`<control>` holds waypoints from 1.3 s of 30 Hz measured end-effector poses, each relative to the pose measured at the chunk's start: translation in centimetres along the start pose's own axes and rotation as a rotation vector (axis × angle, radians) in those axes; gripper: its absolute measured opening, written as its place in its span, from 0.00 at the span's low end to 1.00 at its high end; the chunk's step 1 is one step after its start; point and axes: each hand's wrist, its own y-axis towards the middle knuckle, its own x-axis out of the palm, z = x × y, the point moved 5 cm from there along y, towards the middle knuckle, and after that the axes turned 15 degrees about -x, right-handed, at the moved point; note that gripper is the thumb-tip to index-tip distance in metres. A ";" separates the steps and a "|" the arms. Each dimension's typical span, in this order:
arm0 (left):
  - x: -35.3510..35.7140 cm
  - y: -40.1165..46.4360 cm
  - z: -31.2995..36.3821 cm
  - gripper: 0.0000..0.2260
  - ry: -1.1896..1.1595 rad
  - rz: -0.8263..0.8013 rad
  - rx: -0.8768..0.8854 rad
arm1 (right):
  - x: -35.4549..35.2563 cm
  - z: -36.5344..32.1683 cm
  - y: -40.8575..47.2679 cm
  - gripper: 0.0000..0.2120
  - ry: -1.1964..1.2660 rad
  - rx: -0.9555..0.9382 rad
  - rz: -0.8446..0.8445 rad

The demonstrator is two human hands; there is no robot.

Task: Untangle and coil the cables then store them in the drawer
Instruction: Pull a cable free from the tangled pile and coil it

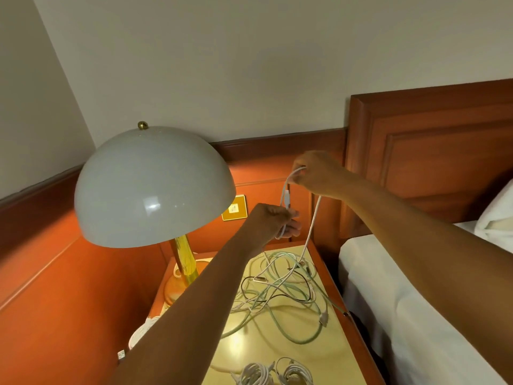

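Note:
A white cable (313, 223) is held up above the nightstand (319, 354). My right hand (319, 173) pinches its upper loop, and my left hand (277, 220) grips a lower part near a connector. The cable's free length drops down into a tangled heap of white, pale green and black cables (280, 295) spread on the nightstand top. Two coiled white cables (274, 372) lie side by side at the front edge. Another white coil (138, 333) shows at the left, partly hidden behind my left forearm. No drawer is visible.
A lamp with a large white dome shade (154, 187) and brass stem (185, 259) stands on the nightstand's left side, close to my left arm. A wall switch plate (234, 208) is behind it. A wooden headboard (433, 151) and a white bed (416, 301) flank the right.

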 end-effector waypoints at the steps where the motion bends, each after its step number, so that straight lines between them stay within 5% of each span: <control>1: -0.2 0.5 -0.1 0.11 0.061 0.016 -0.028 | -0.2 -0.6 0.1 0.05 0.005 -0.025 -0.001; 5: -0.4 1.7 -0.6 0.12 0.217 0.057 -0.122 | -0.2 -3.6 -1.9 0.05 0.051 -0.079 -0.074; 8: -1.1 1.9 -1.0 0.13 0.011 -0.025 -0.183 | 1.4 -3.8 -5.7 0.09 0.148 0.009 -0.119; 13: -0.9 1.5 -2.5 0.13 -0.309 -0.103 -0.371 | 7.9 -2.2 -12.0 0.10 0.967 0.355 -0.007; 18: -1.0 1.2 -2.3 0.14 -0.555 -0.062 -0.368 | 13.4 -3.1 -14.5 0.22 1.170 0.492 0.004; 23: -1.8 1.8 -2.1 0.12 -0.373 0.134 -0.255 | 16.0 -3.7 -14.1 0.16 1.449 0.534 -0.001; 25: -2.6 2.1 -2.2 0.13 -0.330 0.165 -0.237 | 16.0 -3.7 -14.1 0.15 1.448 0.501 -0.026; 31: -0.7 1.6 -2.1 0.15 -0.667 -0.133 -0.238 | 16.8 -2.4 -13.8 0.14 1.398 0.490 -0.105; 36: -0.4 1.3 -1.4 0.16 -0.867 -0.147 -0.142 | 17.6 0.7 -13.7 0.34 0.982 0.604 -0.387; 39: -0.6 1.0 -1.2 0.17 -0.739 -0.121 -0.125 | 15.9 3.4 -11.5 0.27 0.843 0.634 -0.268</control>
